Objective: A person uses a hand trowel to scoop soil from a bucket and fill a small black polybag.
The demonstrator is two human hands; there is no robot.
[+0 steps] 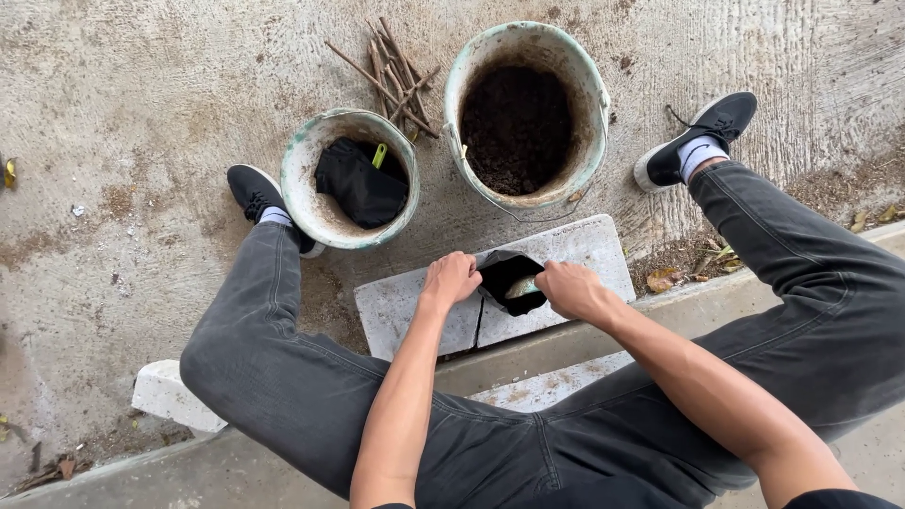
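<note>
Both hands pinch the rim of a small black grow bag (507, 279) resting on a pale slab (584, 250): left hand (451, 279) grips its left edge, right hand (571, 288) its right. Beyond stand a soil-filled bucket (524, 118), a smaller bucket (304, 184) holding black bags, and sticks (396, 75).

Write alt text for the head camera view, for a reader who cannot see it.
Seated over a concrete floor, a person's left hand and right hand hold open a small black bag above a grey slab. Beyond stand a bucket of soil, a smaller bucket holding black bags, and a bundle of sticks.
</note>
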